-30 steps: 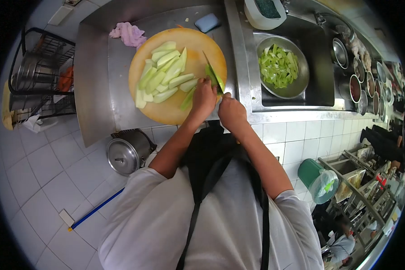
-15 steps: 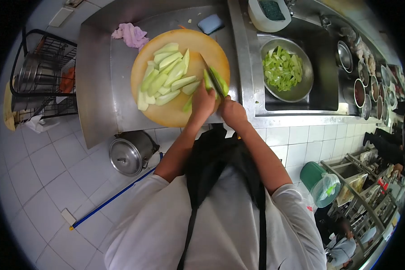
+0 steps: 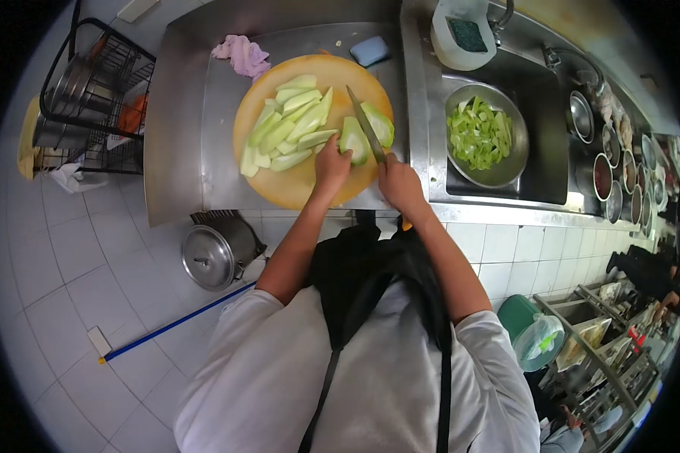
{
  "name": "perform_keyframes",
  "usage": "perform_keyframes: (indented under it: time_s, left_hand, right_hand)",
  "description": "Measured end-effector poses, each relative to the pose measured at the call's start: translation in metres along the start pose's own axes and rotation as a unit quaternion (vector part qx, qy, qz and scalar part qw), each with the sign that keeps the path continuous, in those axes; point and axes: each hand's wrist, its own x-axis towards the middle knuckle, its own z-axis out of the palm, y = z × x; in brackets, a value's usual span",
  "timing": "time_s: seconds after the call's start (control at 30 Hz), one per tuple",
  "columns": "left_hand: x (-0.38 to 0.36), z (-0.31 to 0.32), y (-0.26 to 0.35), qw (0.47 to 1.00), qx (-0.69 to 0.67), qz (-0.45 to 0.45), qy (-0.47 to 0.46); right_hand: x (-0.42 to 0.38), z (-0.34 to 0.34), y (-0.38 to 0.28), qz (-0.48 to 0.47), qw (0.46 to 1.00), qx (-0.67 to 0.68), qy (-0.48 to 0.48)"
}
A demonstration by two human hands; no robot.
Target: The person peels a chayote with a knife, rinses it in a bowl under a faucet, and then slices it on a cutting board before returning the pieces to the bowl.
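1. Knife [image 3: 366,124] shows you its blade only; the handle is hidden inside your right hand [image 3: 402,183], whose fingers are closed around it.
2. Your left hand [image 3: 331,167] has its fingers bent at the lower left edge of the near wide piece [image 3: 353,141]; their undersides are out of sight, so you cannot tell whether they pinch it or just press against it.
3. At the right edge your view is dark and warped; what looks like a co-worker [image 3: 563,434] is partly cut off there at the bottom. The top edge crops the white tub [image 3: 443,53].
4. The blade slants up and left from your right fingers, between the near wide piece and the far wide piece [image 3: 379,123]. Both pieces lie on the round board [image 3: 279,192], with your left fingers to the left of the blade.
5. You have one knife, two wide pieces beside the blade, and one pile of pale green wedges [image 3: 289,128] on the board's left side, overlapping too much for a sure count.
6. Around the board on the metal surface [image 3: 215,136] are one pink cloth [image 3: 242,56] and one blue sponge [image 3: 369,50]. One metal bowl [image 3: 514,155] of cut green pieces [image 3: 478,134] sits in the sink [image 3: 545,113].
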Motion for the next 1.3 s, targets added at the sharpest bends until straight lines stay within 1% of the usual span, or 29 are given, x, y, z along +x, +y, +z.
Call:
perform_keyframes:
  time_s: [0.07, 0.1, 0.17, 0.2, 0.3, 0.4, 0.5, 0.6, 0.7, 0.8, 0.9, 1.0, 1.07, 1.13, 1.17, 1.23, 1.3]
  left_hand:
    - [0.000, 0.007, 0.003, 0.999, -0.038, 0.004, -0.017]
    - [-0.001, 0.010, 0.003, 0.998, -0.057, 0.005, -0.026]
    - [-0.005, 0.013, 0.012, 0.999, -0.043, 0.006, -0.015]
    - [-0.006, 0.013, 0.015, 0.999, -0.036, 0.007, -0.011]
    - [-0.006, 0.014, 0.018, 1.000, -0.011, 0.014, -0.011]
    - [-0.006, 0.013, 0.016, 1.000, -0.018, 0.014, -0.012]
    - [-0.006, 0.011, 0.017, 1.000, -0.014, -0.006, -0.022]
    - [-0.003, 0.010, 0.016, 1.000, 0.001, -0.003, -0.027]
    - [-0.006, 0.009, 0.015, 0.999, -0.018, 0.012, -0.024]
    - [-0.005, 0.008, 0.016, 1.000, 0.000, 0.025, -0.016]
    - [-0.007, 0.011, 0.013, 0.999, 0.026, 0.018, 0.007]
    - [0.005, 0.015, -0.007, 0.996, 0.080, 0.048, -0.006]
    - [0.009, 0.016, -0.013, 0.996, 0.074, 0.042, -0.019]
    - [0.011, 0.020, -0.023, 0.993, 0.097, 0.062, -0.002]
    - [0.012, 0.023, -0.029, 0.988, 0.123, 0.086, 0.024]
    - [0.014, 0.018, -0.025, 0.975, 0.169, 0.129, 0.061]
    - [0.008, 0.022, -0.021, 0.965, 0.193, 0.161, 0.079]
  right_hand:
    - [-0.019, -0.012, -0.019, 0.000, 0.999, -0.024, 0.025]
    - [-0.025, -0.016, -0.027, 0.003, 0.999, -0.033, 0.004]
    - [-0.035, -0.023, -0.039, 0.013, 0.998, -0.049, -0.037]
    - [-0.038, -0.023, -0.042, 0.007, 0.997, -0.057, -0.042]
    - [-0.038, -0.015, -0.040, 0.014, 0.995, -0.079, -0.057]
    - [-0.039, -0.007, -0.035, 0.013, 0.997, -0.062, -0.034]
    - [-0.036, -0.008, -0.040, 0.023, 0.995, -0.082, -0.049]
    - [-0.036, -0.019, -0.051, 0.045, 0.989, -0.106, -0.097]
    - [-0.037, -0.019, -0.054, 0.055, 0.987, -0.110, -0.099]
    - [-0.033, -0.024, -0.058, 0.057, 0.986, -0.105, -0.113]
    - [-0.033, -0.015, -0.051, 0.045, 0.990, -0.092, -0.095]
    - [-0.027, -0.015, -0.054, 0.067, 0.983, -0.117, -0.121]
    - [-0.017, 0.005, -0.044, 0.055, 0.983, -0.132, -0.112]
    - [-0.014, 0.027, -0.031, 0.053, 0.984, -0.132, -0.108]
    - [-0.011, 0.037, -0.026, 0.055, 0.985, -0.125, -0.106]
    - [-0.006, 0.040, -0.033, 0.053, 0.988, -0.101, -0.100]
    - [-0.008, 0.032, -0.030, 0.050, 0.991, -0.083, -0.095]
